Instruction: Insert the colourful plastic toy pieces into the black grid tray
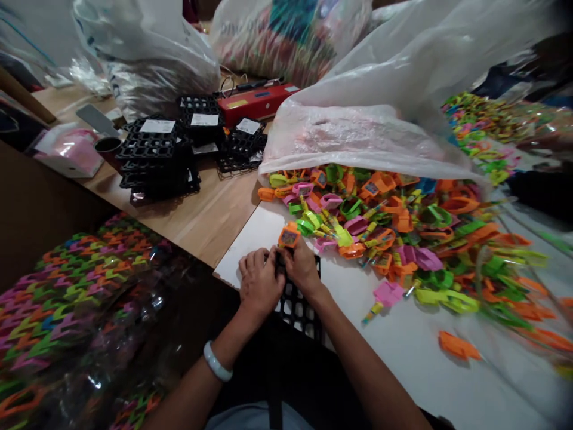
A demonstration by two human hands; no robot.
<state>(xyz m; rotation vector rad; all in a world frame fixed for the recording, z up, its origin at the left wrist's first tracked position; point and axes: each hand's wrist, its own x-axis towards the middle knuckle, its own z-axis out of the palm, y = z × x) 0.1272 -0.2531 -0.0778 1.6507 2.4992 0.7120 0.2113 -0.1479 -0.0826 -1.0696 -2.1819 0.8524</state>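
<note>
My left hand (258, 282) and my right hand (302, 269) are together over a black plastic grid tray (299, 310) at the near edge of a white board (403, 346). Both hands pinch an orange toy watch (289, 236), whose square face sticks up above my fingers. A pale bangle (217, 362) is on my left wrist. Just beyond my hands lies a big heap of toy watches (394, 233) in orange, green, pink and yellow, spilling from an open clear plastic bag (358, 134).
Stacks of black grid trays (156, 158) with white labels stand on the wooden table (201, 218) at the back left, with a red box (255, 101) behind them. A clear bag of sorted coloured watches (71, 286) lies at the left. More filled bags stand behind.
</note>
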